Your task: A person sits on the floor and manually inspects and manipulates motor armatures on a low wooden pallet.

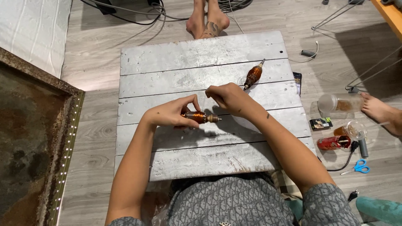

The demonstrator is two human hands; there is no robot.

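Note:
My left hand holds a small motor armature wound with copper wire, lying sideways just above the grey plank table. My right hand is pinched shut a little up and right of the armature's shaft end; whether it holds a thin wire, I cannot tell. A second copper-wound armature lies on the table beyond my right hand, untouched.
Another person's bare feet stand at the table's far edge, and another foot is at the right. On the floor right of the table lie a clear plastic cup, a red can, blue scissors and cables. A rusty framed panel lies left.

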